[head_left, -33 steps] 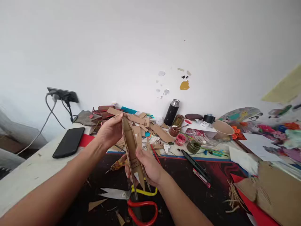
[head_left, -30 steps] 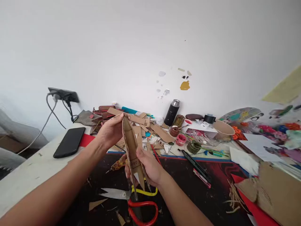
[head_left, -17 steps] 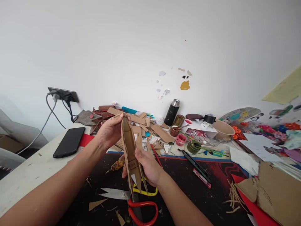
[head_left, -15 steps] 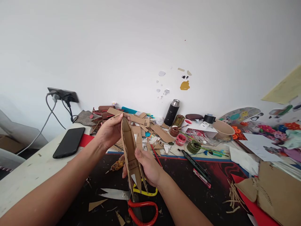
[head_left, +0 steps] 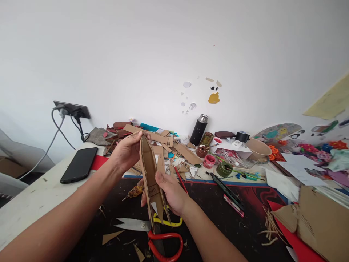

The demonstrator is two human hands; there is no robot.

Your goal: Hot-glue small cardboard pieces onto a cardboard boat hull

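A long, boat-shaped cardboard piece (head_left: pixel 151 169) is held up over the dark mat, its pointed tip away from me and its split ends toward me. My left hand (head_left: pixel 129 149) pinches the tip between thumb and fingers. Lower down, my right hand (head_left: pixel 170 191) is closed around the sides, thumb on the near wall and fingers passing behind. Below the cardboard lie scissors (head_left: pixel 133 223) with one red and one yellow handle, partly covered by it. A stained yellowish-brown tool (head_left: pixel 135 191) with a thin metal tip rests behind.
A black phone (head_left: pixel 79 165) lies at left. Cardboard scraps (head_left: pixel 188 153), a thermos (head_left: pixel 199 129) and paint jars (head_left: pixel 209 161) line the back. A dark green cutter (head_left: pixel 226 189) and a pink knife (head_left: pixel 233 205) lie right of my hands, with a cardboard sheet (head_left: pixel 324 222) beyond.
The view has shifted very slightly. Both hands keep the same hold on the cardboard piece, and nothing else has visibly moved.
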